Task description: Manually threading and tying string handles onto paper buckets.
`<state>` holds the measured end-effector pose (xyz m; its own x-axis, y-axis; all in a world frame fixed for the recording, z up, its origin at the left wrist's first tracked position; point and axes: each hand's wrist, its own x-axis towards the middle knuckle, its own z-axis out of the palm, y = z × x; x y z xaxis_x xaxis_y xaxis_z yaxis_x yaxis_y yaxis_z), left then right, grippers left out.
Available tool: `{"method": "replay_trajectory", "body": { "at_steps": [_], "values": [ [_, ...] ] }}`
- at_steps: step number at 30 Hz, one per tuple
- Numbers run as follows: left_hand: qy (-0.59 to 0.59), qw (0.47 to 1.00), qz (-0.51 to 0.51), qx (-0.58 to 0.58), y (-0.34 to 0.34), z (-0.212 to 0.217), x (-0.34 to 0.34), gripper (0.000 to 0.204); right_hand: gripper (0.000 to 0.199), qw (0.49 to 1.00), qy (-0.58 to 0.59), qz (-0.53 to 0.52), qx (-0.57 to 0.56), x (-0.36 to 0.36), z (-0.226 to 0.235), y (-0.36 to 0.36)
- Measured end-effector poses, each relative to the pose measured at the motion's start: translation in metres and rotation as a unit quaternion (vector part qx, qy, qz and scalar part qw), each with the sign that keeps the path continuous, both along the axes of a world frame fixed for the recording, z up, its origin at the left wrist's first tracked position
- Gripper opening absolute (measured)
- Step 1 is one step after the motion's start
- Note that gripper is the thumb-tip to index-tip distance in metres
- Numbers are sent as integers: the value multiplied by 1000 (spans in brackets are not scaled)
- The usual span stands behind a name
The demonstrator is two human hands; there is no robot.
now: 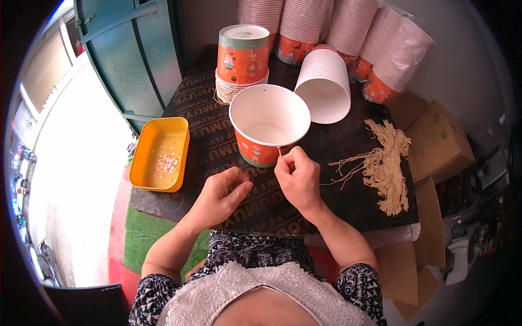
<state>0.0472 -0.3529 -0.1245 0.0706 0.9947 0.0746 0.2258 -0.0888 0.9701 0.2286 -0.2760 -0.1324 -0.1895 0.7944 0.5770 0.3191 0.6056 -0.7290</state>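
An orange paper bucket (261, 154) with a white inside stands upright in front of me, its mouth facing up. Just below its near rim, my right hand (298, 178) pinches a short piece of beige string (279, 150) that comes out of the bucket's wall. A small hole shows in the far wall. My left hand (224, 196) is closed, thumb against fingers, to the left of the right hand and apart from the bucket. Whatever its fingertips hold is too small to make out. To the right lies a bundle of loose beige strings (387, 165).
A yellow tray (134, 167) with small pale and reddish bits sits at the table's left edge. Behind the bucket stand inverted stacked buckets (243, 60) and a white nested stack (326, 81) on its side. Wrapped stacks (348, 24) line the wall; cardboard boxes (440, 141) stand right.
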Motion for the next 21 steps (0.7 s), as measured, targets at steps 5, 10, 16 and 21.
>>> {"method": "replay_trajectory", "body": {
  "at_steps": [5,10,16,21],
  "values": [
    [11,1000,-1,0,0,1,1,14,24,1000,4,7,2,-2,1,2],
    [18,1000,-7,-2,0,7,3,14,24,1000,14,11,6,-4,0,5],
    [41,993,18,106,7,34,5,12,21,1000,11,13,22,-5,3,8],
    [204,931,6,303,46,76,-1,14,18,1000,-19,4,13,-2,0,14]
  ]
}}
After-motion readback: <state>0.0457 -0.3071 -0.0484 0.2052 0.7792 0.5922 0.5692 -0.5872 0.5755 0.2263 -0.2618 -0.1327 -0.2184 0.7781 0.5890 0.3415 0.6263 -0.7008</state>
